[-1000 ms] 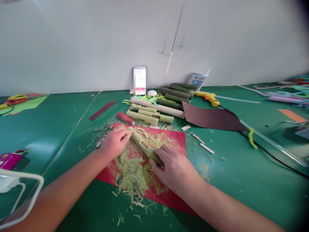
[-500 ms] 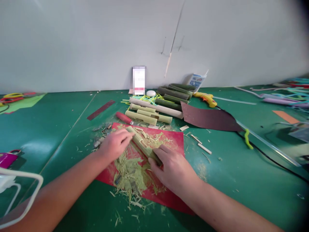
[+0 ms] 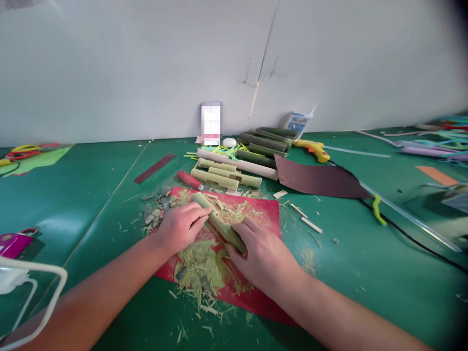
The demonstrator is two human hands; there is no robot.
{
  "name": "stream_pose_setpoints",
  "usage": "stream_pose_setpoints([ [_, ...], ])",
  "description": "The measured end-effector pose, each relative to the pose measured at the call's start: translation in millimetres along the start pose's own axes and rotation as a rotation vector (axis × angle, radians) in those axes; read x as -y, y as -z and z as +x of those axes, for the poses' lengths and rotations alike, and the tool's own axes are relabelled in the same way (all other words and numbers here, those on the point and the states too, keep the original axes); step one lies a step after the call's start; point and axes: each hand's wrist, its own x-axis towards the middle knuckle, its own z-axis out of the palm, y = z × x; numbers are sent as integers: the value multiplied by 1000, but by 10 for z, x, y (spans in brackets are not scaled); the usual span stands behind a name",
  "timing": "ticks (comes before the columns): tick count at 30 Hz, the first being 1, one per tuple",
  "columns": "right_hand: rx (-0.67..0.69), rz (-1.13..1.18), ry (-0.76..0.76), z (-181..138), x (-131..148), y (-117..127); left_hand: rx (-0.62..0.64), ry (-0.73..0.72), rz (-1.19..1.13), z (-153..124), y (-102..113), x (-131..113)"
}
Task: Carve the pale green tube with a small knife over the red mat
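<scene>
A pale green bamboo tube point(image 3: 223, 228) lies slantwise over a red sheet point(image 3: 261, 297) strewn with shavings and green dust. Around the tube's near end, my right hand point(image 3: 261, 248) is closed, thumb on one side and fingers on the other. My left hand point(image 3: 185, 222) has its fingers curled against the tube's left side close to the far end; whether something small sits under those fingertips is hidden. Just beyond the sheet lies a red-handled tool point(image 3: 189, 180), its handle pointing left.
Behind are peeled bamboo pieces point(image 3: 215, 179), dark green bamboo tubes point(image 3: 263, 141) and brown sandpaper point(image 3: 318, 179). A yellow glue gun point(image 3: 312, 150) with a black cord lies right. A phone point(image 3: 211, 123) leans on the wall. A white frame point(image 3: 60, 287) stands at lower left.
My left hand has shifted slightly right and nearer along the tube, its fingers now over the side. The tube has rolled, so its cut notch shows less. My right hand keeps its grip.
</scene>
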Motion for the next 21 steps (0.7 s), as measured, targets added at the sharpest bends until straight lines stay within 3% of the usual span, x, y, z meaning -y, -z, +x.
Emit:
stream_pose_setpoints([
  [4, -4, 5, -5, -7, 7, -6, -90, 44, 23, 13, 14, -7],
  [9, 23, 17, 4, -12, 7, -7, 24, 8, -14, 5, 1, -35],
  [12, 37, 15, -8, -8, 5, -3, -66, 46, 37, 1, 2, -8],
  [17, 18, 7, 2, -2, 1, -12, 13, 12, 1, -7, 2, 6],
  [21, 7, -3, 8, -1, -1, -16, -68, 36, 43, 7, 5, -15],
])
